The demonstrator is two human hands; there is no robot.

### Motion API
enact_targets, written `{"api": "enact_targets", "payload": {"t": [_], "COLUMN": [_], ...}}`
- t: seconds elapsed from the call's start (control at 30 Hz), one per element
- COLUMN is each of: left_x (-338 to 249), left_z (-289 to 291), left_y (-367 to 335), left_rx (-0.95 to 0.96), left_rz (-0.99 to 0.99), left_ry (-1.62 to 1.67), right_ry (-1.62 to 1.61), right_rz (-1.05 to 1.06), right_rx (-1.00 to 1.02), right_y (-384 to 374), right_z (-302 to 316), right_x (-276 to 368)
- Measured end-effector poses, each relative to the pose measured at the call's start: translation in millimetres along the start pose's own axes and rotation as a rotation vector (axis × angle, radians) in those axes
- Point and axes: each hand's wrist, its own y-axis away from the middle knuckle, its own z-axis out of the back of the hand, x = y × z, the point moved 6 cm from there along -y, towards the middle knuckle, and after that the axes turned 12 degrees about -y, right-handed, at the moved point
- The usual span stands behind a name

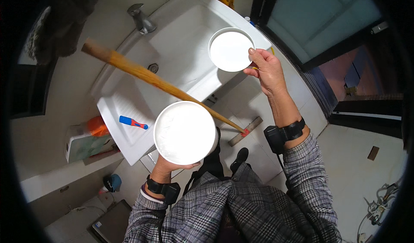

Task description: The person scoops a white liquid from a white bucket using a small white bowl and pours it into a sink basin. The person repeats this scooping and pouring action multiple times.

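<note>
My left hand [168,165] is closed round the lower side of a round white tub [185,133], its top open toward me and a smooth white substance inside. Most of those fingers are hidden beneath the tub. Over the sink's right edge, my right hand [271,68] pinches a round white lid [231,50] by its rim, thumb on top. Lid and tub are apart. A small blue-and-red handled tool [133,122] lies on the ribbed ledge of the white sink [181,32], left of the tub.
A long wooden handle [142,76] leans across the sink, its crosswise head [245,131] on the tiled floor. The metal tap [141,19] stands at the back left. An orange item [98,126] sits at the left, a glass-panelled door [319,19] at the right. Cables [381,204] lie lower right.
</note>
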Motion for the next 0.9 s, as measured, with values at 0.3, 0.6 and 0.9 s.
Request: {"api": "enact_targets", "payload": {"t": [0.3, 0.6, 0.9], "left_x": [29, 49, 81], "left_z": [75, 104, 99], "left_y": [31, -23, -94], "left_rx": [-0.349, -0.543, -0.523], "left_rz": [0.064, 0.053, 0.058], "left_ry": [-0.154, 0.101, -0.071], "right_ry": [0.089, 0.204, 0.619], "right_rz": [-0.056, -0.059, 0.033], "right_rx": [0.000, 0.038, -0.024], "right_y": [-5, -17, -93], "right_z": [-57, -99, -73], "right_x": [-46, -58, -84]}}
